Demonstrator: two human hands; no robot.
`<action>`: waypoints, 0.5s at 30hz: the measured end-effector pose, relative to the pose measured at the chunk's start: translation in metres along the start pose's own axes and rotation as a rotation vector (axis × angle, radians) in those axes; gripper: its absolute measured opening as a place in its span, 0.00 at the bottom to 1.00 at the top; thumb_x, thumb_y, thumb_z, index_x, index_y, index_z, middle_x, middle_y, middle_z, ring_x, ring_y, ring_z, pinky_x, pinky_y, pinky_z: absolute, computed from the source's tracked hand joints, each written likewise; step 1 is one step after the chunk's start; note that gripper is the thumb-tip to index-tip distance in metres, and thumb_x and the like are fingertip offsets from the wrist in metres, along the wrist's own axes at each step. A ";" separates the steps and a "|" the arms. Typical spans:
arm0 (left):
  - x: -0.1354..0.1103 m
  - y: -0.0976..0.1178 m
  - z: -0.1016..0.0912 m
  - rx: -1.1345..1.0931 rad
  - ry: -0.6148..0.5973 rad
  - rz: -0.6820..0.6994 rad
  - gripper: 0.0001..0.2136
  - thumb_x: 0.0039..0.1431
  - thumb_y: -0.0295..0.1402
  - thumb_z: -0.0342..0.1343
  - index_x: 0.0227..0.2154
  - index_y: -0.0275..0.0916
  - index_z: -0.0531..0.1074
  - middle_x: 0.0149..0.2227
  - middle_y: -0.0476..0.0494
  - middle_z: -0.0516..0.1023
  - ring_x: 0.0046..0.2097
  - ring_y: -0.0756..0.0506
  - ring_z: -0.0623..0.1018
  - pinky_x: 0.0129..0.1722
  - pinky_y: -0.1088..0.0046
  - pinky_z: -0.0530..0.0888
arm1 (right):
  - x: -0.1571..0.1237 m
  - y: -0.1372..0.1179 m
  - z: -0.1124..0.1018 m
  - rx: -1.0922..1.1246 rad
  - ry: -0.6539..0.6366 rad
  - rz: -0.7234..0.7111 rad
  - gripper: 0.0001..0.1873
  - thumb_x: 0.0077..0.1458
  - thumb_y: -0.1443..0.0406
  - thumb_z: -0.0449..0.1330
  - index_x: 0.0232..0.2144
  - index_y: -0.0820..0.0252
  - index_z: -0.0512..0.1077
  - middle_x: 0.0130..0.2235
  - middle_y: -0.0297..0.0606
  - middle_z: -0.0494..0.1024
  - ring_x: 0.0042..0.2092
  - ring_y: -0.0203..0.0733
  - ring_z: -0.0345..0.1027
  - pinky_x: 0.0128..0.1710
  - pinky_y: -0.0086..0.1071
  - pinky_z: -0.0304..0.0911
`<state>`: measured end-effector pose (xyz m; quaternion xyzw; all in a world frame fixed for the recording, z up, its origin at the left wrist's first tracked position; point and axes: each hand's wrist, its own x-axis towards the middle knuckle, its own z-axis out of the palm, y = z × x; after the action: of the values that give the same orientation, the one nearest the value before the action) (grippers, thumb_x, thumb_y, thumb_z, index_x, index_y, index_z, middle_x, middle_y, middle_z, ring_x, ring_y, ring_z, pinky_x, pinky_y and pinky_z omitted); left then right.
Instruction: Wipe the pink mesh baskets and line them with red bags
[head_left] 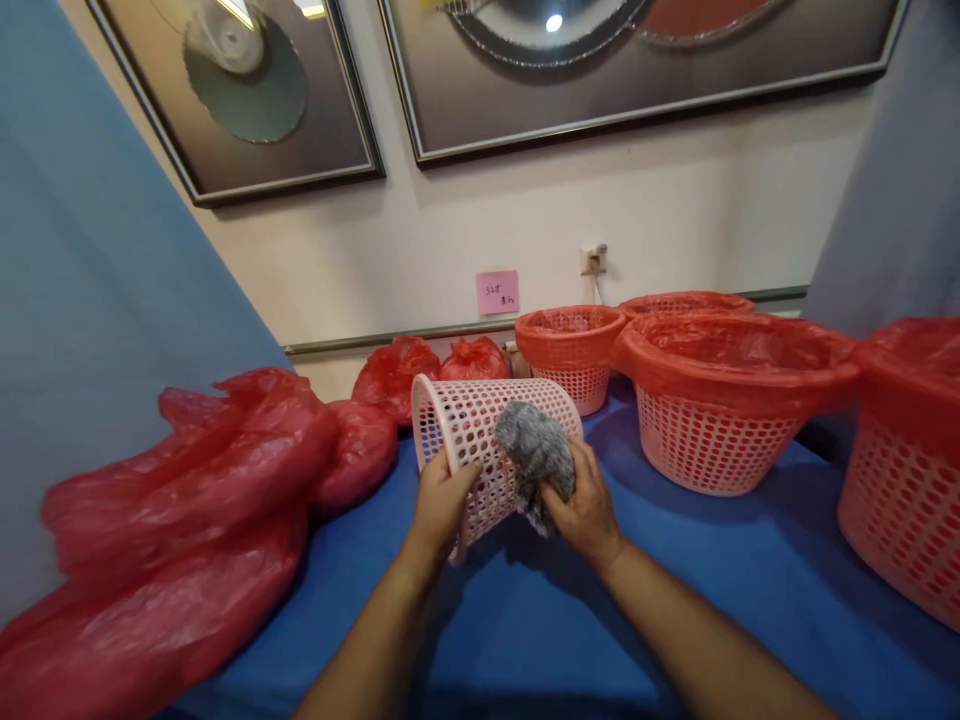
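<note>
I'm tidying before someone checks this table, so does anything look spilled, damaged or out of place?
Nothing looks spilled or damaged. Only the pale pink perforated plastic basket differs: it's tipped sideways in the left hand, unlined, while the red-lined pink plastic baskets on the right stand upright.

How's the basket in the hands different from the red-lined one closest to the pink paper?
The held basket is tipped on its side; the lined basket stands upright. The held basket's rim is bare; red plastic covers the lined basket's rim. Both are pale pink and full of holes.
</note>
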<state>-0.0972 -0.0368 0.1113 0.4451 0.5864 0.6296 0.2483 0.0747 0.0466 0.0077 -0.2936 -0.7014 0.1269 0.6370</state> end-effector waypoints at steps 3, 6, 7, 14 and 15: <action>-0.013 -0.018 0.000 0.020 0.038 0.022 0.16 0.48 0.39 0.66 0.38 0.35 0.83 0.37 0.40 0.87 0.42 0.34 0.84 0.47 0.57 0.79 | -0.009 0.010 0.000 0.028 -0.022 -0.039 0.31 0.57 0.65 0.61 0.63 0.60 0.63 0.61 0.54 0.68 0.63 0.58 0.67 0.64 0.56 0.67; -0.031 -0.034 -0.004 0.041 0.033 0.104 0.17 0.52 0.42 0.67 0.42 0.38 0.84 0.43 0.39 0.87 0.49 0.32 0.84 0.55 0.56 0.78 | -0.009 0.012 -0.008 0.048 0.032 -0.129 0.40 0.58 0.65 0.62 0.70 0.58 0.54 0.62 0.53 0.67 0.64 0.59 0.66 0.63 0.58 0.67; -0.035 -0.039 -0.006 0.053 0.019 0.124 0.17 0.53 0.43 0.67 0.42 0.38 0.85 0.44 0.39 0.88 0.49 0.32 0.84 0.55 0.55 0.78 | -0.008 0.010 -0.010 0.044 0.072 -0.158 0.44 0.58 0.65 0.62 0.72 0.57 0.49 0.63 0.54 0.66 0.64 0.59 0.65 0.62 0.59 0.67; -0.041 -0.087 -0.009 0.072 -0.097 0.148 0.17 0.60 0.46 0.64 0.43 0.39 0.86 0.46 0.36 0.87 0.51 0.32 0.84 0.58 0.53 0.77 | -0.008 0.002 -0.018 -0.035 0.077 -0.263 0.49 0.62 0.68 0.60 0.76 0.45 0.41 0.73 0.51 0.49 0.71 0.62 0.55 0.61 0.60 0.69; -0.042 -0.095 -0.009 0.065 -0.107 0.137 0.18 0.61 0.46 0.63 0.43 0.39 0.85 0.46 0.36 0.87 0.51 0.32 0.84 0.58 0.52 0.77 | -0.009 0.002 -0.018 -0.060 0.055 -0.234 0.47 0.62 0.68 0.59 0.76 0.44 0.42 0.74 0.50 0.48 0.72 0.62 0.55 0.61 0.59 0.69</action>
<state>-0.1044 -0.0583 0.0097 0.5250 0.5604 0.6013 0.2209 0.0924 0.0393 0.0019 -0.2320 -0.7165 0.0225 0.6575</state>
